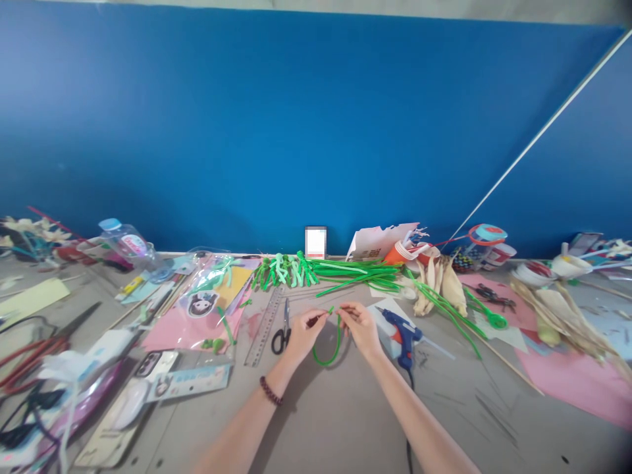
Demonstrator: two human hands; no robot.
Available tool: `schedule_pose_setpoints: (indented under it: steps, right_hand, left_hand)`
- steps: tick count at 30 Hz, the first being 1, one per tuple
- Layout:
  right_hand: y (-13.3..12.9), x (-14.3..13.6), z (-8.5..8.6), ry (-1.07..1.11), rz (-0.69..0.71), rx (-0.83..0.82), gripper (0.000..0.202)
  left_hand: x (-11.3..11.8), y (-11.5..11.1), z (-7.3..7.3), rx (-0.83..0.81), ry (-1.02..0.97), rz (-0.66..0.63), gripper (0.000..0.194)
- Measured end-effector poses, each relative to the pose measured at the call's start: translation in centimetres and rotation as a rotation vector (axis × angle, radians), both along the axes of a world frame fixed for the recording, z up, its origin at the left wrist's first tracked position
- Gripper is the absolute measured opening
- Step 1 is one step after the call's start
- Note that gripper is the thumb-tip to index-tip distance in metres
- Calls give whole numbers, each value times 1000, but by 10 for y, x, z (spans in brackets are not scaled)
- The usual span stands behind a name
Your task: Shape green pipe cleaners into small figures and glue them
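In the lower middle of the frame, the left hand (305, 332) and the right hand (362, 326) are close together above the tabletop (316, 428). Both are nearly closed, with the fingertips pinching a green fuzzy stem (326, 364). This stem is in the centre of the frame, a little below the middle, and it hangs between the hands in the shape of a U. The exact grip of each finger is too small to tell. Just left of the left hand there are black scissors (280, 339) and a clear ruler (265, 327). To the right of the right hand lies a blue glue gun (405, 334). Above the hands in the frame, a bundle of long green stems (353, 273) lies beside some twisted green pieces (281, 271).
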State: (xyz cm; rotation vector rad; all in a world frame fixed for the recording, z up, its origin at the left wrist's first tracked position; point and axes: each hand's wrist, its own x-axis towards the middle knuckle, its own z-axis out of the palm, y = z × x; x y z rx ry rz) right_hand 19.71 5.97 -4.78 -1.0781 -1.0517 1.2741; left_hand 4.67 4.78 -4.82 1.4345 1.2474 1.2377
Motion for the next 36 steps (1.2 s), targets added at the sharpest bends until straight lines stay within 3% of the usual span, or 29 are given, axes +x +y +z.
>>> schedule_pose_setpoints:
  steps: [9, 28, 36]
  right_hand:
    - [-1, -3, 0, 107, 40, -67, 33]
    - [-5, -7, 0, 86, 56, -116, 40]
    - [-5, -7, -7, 88, 77, -101, 37]
  left_hand:
    - [1, 1, -9, 10, 1, -22, 30]
    - [4, -1, -3, -47, -40, -72, 34]
    - [2, 1, -8, -88, -32, -82, 30]
